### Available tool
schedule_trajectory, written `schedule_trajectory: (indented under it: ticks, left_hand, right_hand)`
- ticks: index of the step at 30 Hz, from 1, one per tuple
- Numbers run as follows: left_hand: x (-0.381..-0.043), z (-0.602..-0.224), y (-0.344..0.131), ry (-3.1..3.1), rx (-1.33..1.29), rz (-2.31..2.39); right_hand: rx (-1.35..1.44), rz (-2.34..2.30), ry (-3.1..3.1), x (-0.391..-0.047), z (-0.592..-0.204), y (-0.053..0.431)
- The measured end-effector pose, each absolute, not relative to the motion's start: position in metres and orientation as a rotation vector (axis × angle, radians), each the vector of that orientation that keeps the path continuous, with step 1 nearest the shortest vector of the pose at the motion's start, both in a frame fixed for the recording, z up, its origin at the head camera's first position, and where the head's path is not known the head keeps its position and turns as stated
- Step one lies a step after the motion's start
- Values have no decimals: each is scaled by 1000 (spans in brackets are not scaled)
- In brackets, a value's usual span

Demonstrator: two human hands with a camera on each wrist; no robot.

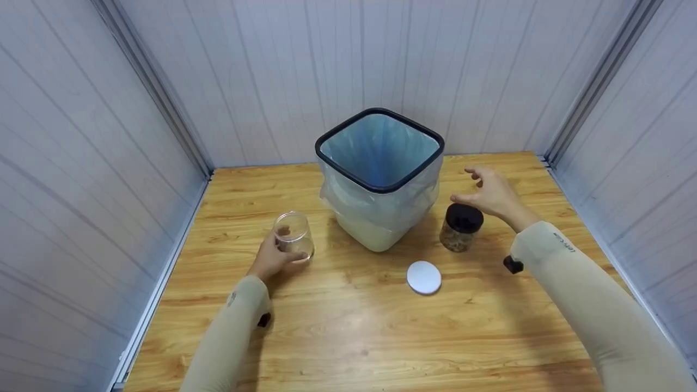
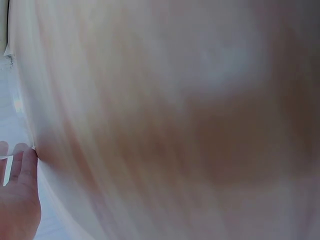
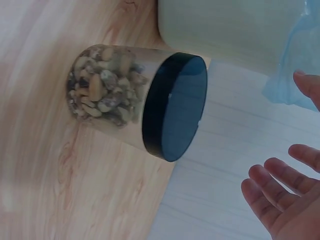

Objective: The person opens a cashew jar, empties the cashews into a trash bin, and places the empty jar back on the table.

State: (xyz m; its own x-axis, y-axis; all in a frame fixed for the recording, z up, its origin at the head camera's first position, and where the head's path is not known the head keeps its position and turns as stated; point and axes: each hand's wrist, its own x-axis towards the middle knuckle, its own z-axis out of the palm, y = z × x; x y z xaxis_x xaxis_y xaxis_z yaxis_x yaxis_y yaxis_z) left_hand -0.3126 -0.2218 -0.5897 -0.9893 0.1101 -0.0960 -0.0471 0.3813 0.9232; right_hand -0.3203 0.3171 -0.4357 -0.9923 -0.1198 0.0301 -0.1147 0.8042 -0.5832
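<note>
Black lid (image 1: 465, 218) tops the filled jar (image 1: 456, 239) in the head view, right of the lined bin (image 1: 380, 189), and the right hand (image 1: 493, 193) hovers above it, fingers spread, holding nothing! Left of the bin, the left hand (image 1: 270, 256) grips the clear jar (image 1: 295, 239) between thumb and fingers. Left wrist: mostly blurred table (image 2: 150, 140). Right wrist: nut-like pieces (image 3: 102, 87) inside, fingers well apart from the lid. Looks like a reach, though it could be a letting-go; reaching calls for lowering, then closing around that lid.
</note>
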Motion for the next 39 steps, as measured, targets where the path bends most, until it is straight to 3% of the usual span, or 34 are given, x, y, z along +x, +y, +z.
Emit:
schedule_trajectory:
  ticks: [39]
  left_hand:
    - [-307,-584,-233,2516,96,1667]
  right_hand:
    - [-235,-770,2892,-307,-486,319]
